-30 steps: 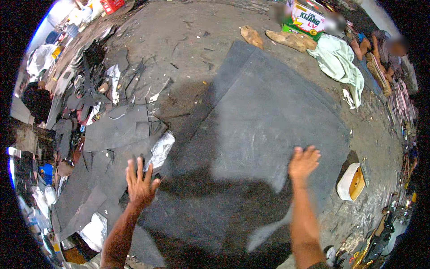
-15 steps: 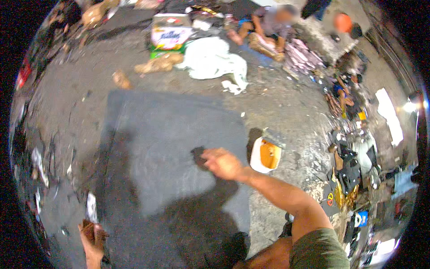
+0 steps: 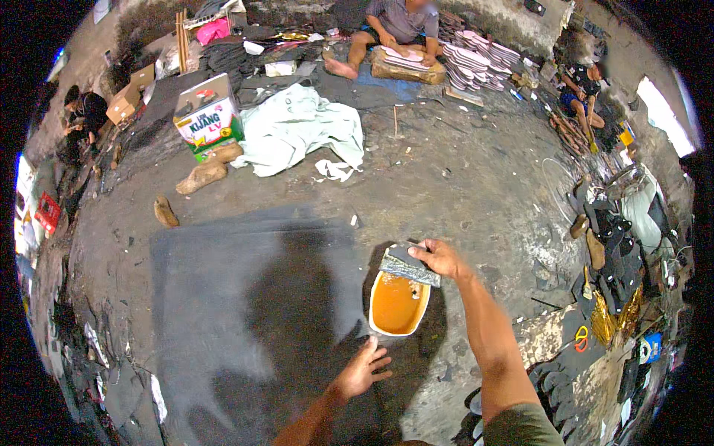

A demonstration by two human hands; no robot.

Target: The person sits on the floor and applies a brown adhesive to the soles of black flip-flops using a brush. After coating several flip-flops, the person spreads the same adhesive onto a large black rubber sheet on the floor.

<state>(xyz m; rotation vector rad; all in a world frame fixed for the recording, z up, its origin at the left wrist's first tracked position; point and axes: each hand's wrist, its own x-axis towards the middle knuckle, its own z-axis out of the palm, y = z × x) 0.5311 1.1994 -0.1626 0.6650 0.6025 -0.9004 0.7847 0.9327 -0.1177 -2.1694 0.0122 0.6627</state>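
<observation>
A white oval tub (image 3: pixel 372 311) of orange-brown liquid glue (image 3: pixel 398 305) stands at the right edge of a large dark sheet (image 3: pixel 201 282) on the floor. My right hand (image 3: pixel 439 258) is closed on a dark flat spreader (image 3: pixel 402 256) at the tub's far end. A grey, glue-crusted strip (image 3: pixel 410 269) lies across that end, under the spreader; where one stops and the other starts is hard to tell. My left hand (image 3: pixel 361 369) is open with fingers spread, its fingertips by the tub's near end. Whether they touch the rim I cannot tell.
Past the sheet lie wooden shoe lasts (image 3: pixel 202 178), a printed tin (image 3: pixel 209 119) and a pale cloth (image 3: pixel 301 130). A person (image 3: pixel 401 33) sits at the back beside stacked striped pieces (image 3: pixel 483 63). Scissors (image 3: pixel 581 339) and dark scraps (image 3: pixel 558 394) lie at right.
My right hand has gone from the middle of the sheet to the tub with the spreader. My left hand has left the sheet's left edge for the tub's near end. The view has shifted.
</observation>
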